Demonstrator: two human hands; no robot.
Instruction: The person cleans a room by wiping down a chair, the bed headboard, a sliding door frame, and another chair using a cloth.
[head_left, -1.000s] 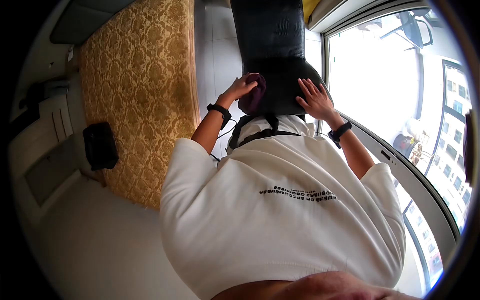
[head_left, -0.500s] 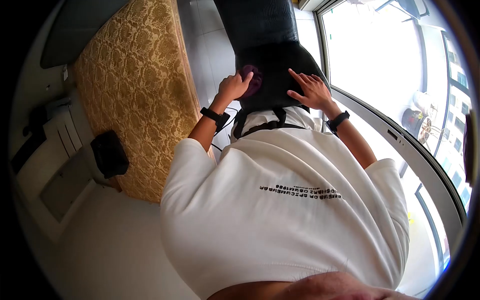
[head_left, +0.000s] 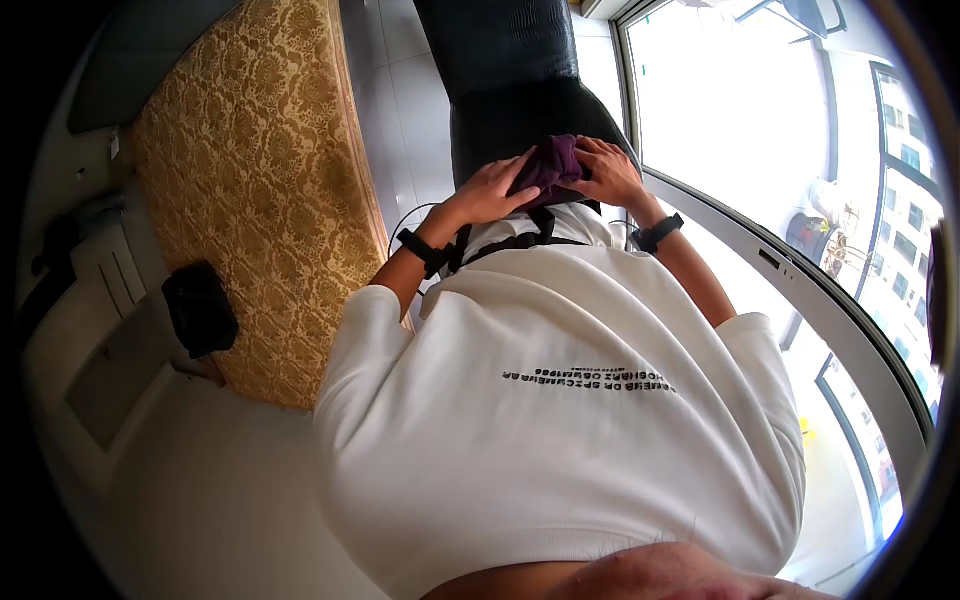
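A dark purple cloth [head_left: 551, 163] is bunched between my hands, just above the near end of the black leather-look chair [head_left: 500, 123]. My left hand [head_left: 492, 192] grips the cloth's left side, its thumb lying along the near edge. At the right side, my right hand [head_left: 611, 174] holds the cloth with bent fingers. Some of the fingertips are hidden by the folds. Both wrists wear black bands.
To the left stands a bed or couch with a gold patterned cover [head_left: 260, 200]. A black box-like object [head_left: 200, 308] is beside its near end. A large window with a grey frame [head_left: 740, 235] runs along the right. Thin black cable [head_left: 405, 215] loops near my left wrist.
The purple cloth has moved right and nearer to my body, in my left hand. My right hand, spread and apart from it before, has come in and taken hold of it.
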